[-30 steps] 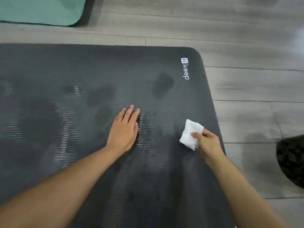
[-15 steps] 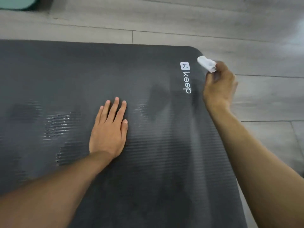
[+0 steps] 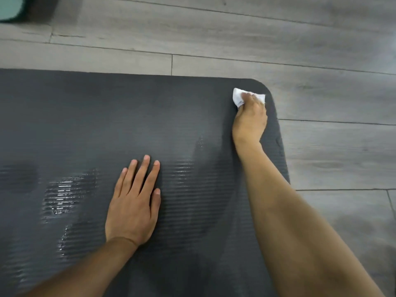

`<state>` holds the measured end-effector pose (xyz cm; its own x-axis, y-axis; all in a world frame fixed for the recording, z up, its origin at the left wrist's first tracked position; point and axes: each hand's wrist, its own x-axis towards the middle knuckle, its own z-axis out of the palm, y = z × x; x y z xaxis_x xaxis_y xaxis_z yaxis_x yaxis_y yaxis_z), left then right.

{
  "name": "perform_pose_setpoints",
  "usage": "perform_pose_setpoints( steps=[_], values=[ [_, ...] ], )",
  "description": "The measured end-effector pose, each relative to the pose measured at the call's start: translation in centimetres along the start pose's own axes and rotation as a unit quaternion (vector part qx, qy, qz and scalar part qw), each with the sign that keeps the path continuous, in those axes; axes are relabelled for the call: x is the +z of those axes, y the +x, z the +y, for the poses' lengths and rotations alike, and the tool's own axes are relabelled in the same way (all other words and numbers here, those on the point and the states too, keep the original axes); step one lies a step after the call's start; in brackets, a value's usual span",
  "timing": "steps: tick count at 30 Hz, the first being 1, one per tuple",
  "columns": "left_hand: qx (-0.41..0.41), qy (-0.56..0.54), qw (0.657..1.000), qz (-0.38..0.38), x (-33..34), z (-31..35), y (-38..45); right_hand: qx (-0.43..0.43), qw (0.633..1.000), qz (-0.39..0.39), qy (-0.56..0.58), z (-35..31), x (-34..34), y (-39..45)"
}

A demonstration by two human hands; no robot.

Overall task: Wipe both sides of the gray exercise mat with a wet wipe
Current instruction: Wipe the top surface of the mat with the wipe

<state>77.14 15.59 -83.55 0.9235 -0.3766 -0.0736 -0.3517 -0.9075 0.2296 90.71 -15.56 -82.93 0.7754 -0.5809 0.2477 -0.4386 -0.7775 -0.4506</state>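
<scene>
Right hand pinches white wet wipe at ribbed gray foam mat corner; left hand flat, fingers straight. We'd overlap strokes.

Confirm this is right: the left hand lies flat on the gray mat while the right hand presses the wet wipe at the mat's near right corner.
Not quite. The head view shows the right hand pressing the wet wipe at the gray mat's far right corner. The left hand does lie flat.

The gray exercise mat is cut off by the left and bottom edges. Part of the wet wipe is covered by the right hand (fingertips blurred). A green object is cropped at the top-left corner and cannot be identified.
</scene>
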Motion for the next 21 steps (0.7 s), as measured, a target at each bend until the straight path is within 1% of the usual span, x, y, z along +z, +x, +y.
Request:
perform_pose_setpoints(
  steps=[2, 3, 4, 5, 6, 7, 8, 9, 10, 11, 13, 14, 16, 17, 18, 19, 21],
  values=[
    [0.001, 0.0, 1.0, 0.003, 0.0, 0.0, 0.0, 0.03, 0.999, -0.026, 0.012, -2.3, 0.8, 0.2],
    [0.002, 0.0, 1.0, 0.004, 0.1, 0.0, 0.0, 0.019, 0.998, -0.05, 0.015, -4.0, 1.3, 0.2],
    [0.003, 0.0, 1.0, 0.005, 0.1, 0.0, 0.0, -0.016, 0.996, -0.086, 0.024, -6.0, 1.9, -0.2],
    [0.0, 0.0, 1.0, 0.004, 0.0, 0.0, 0.0, -0.08, 0.988, -0.128, 0.036, -8.0, 2.6, -1.1],
    [-0.002, -0.001, 1.0, 0.003, 0.0, -0.1, 0.1, -0.158, 0.973, -0.165, 0.042, -9.5, 3.3, -2.1],
    [-0.002, -0.002, 1.0, 0.002, 0.0, 0.0, 0.0, -0.229, 0.953, -0.195, 0.039, -10.2, 3.6, -2.6],
    [-0.001, -0.003, 1.0, 0.002, 0.0, 0.1, 0.0, -0.282, 0.933, -0.223, 0.026, -9.8, 3.5, -2.2],
    [-0.001, -0.003, 1.0, 0.002, 0.0, 0.1, 0.0, -0.309, 0.923, -0.228, 0.02, -8.7, 3.1, -1.0],
    [-0.002, -0.003, 1.0, 0.002, -0.1, 0.1, 0.0, -0.296, 0.93, -0.217, 0.015, -6.9, 2.5, 0.5],
    [-0.002, -0.002, 1.0, 0.001, -0.1, 0.0, 0.1, -0.249, 0.949, -0.191, 0.014, -4.9, 1.7, 2.1],
    [0.0, 0.003, 1.0, 0.002, -0.1, 0.1, 0.2, -0.105, 0.986, -0.127, 0.002, -0.4, -0.2, 4.6],
    [0.001, 0.004, 1.0, 0.001, -0.2, 0.0, 0.2, -0.043, 0.994, -0.096, 0.001, 1.2, -0.9, 5.0],
    [-0.008, -0.007, 1.0, 0.007, -0.2, 0.1, 0.2, 0.014, 0.998, -0.064, -0.004, 1.8, -0.6, 5.3],
    [-0.005, -0.004, 1.0, 0.005, -0.2, 0.2, 0.1, 0.045, 0.998, -0.048, 0.0, 0.8, -0.3, 4.8],
    [-0.003, -0.004, 1.0, 0.004, -0.1, 0.2, 0.0, 0.049, 0.998, -0.034, 0.005, -0.7, 0.4, 4.1],
    [-0.003, -0.004, 1.0, 0.005, -0.2, 0.2, 0.0, 0.01, 0.999, -0.038, 0.016, -2.7, 1.3, 3.2],
    [-0.002, 0.004, 1.0, 0.005, -0.1, -0.1, 0.1, -0.127, 0.987, -0.094, 0.013, -7.3, 3.2, 0.0]
  ],
)
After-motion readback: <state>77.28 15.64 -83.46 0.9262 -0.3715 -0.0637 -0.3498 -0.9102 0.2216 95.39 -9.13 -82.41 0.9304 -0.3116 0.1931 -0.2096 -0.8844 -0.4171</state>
